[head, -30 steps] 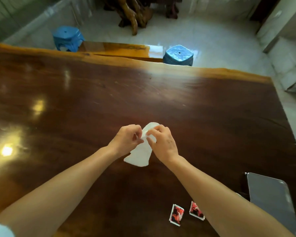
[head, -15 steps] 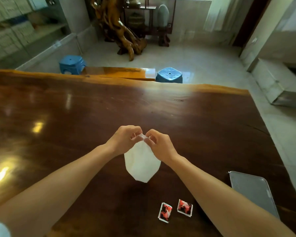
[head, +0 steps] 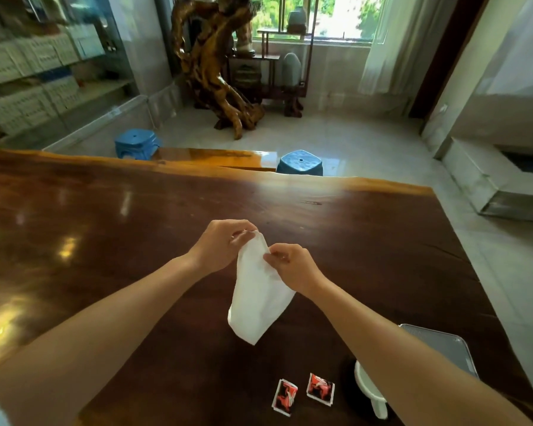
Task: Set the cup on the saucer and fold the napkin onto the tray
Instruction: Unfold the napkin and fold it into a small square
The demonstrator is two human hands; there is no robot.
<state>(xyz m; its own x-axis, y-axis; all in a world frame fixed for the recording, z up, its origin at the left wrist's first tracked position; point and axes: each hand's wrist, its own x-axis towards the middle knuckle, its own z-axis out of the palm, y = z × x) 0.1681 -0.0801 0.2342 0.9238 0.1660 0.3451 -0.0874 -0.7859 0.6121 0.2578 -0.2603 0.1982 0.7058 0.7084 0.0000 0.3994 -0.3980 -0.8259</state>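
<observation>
1. Thin white paper napkin [head: 259, 290] hung in the air at frame centre, above the dark polished wooden table [head: 105, 229], touching neither table nor tray.
2. Left hand [head: 220, 247] pinched the napkin's top edge between thumb and fingertips; right hand [head: 293, 267] pinched a lower point on its right edge. Both sets of fingers were narrow, closed on paper.
3. Grey metal tray [head: 443, 348] lay at lower right, partly behind the right forearm. White cup [head: 368, 385] showed just left of it; whether a saucer sat beneath could not be told.
4. Two small red-and-white sachets [head: 302, 393] lay at the bottom, near the cup.
5. Judgement: fold in progress, cup step unconfirmed. To fold well: match corners before creasing, keep the pinches light so the thin paper does not tear, and lower it flat onto a bare part of the tray.
</observation>
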